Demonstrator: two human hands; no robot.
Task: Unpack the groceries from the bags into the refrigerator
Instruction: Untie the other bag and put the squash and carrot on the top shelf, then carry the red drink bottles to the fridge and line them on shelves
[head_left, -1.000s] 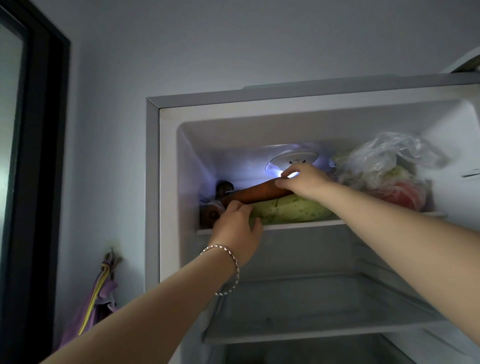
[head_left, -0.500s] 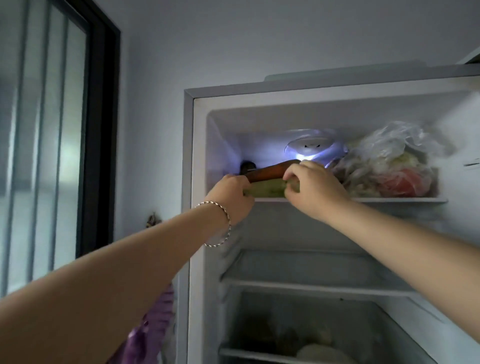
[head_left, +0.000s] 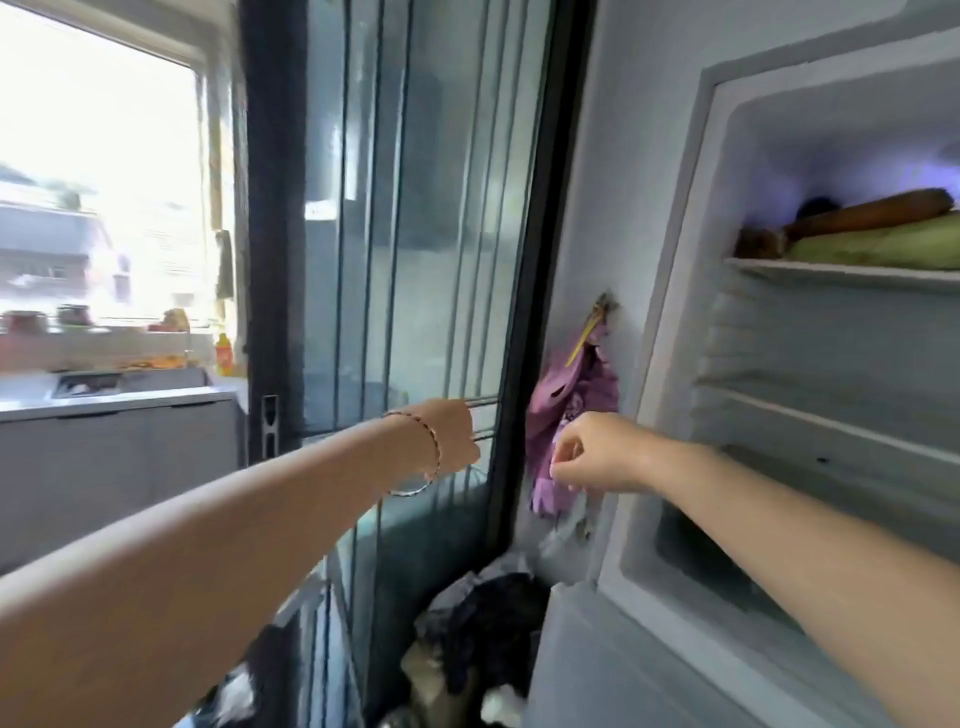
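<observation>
Both hands have come away from the top shelf, where a second ago they were settling the vegetables, and the view has swung left to take in more of the room. The left hand (head_left: 451, 435), with a thin beaded bracelet (head_left: 432, 451) on its wrist, hangs in the air in front of the dark-framed glass sliding door (head_left: 415, 234); its fingers are hidden behind the back of the hand, so I cannot tell how they lie. The right hand (head_left: 592, 451) hovers just beside the open white refrigerator (head_left: 675, 312), fingers loosely curled and holding nothing.

The long orange carrot (head_left: 872, 212) lies on top of the pale green gourd (head_left: 883, 243) on the white top shelf (head_left: 831, 270), with a small dark item (head_left: 759, 242) at their left end. A purple cloth bag (head_left: 571, 410) hangs from a hook on the grey wall between door and refrigerator. Dark and white bags (head_left: 483, 639) are heaped on the floor below it. Beyond the glass, a pale tabletop (head_left: 104, 397) runs under a bright window (head_left: 104, 156), with a yellow bottle (head_left: 224, 354) at its end.
</observation>
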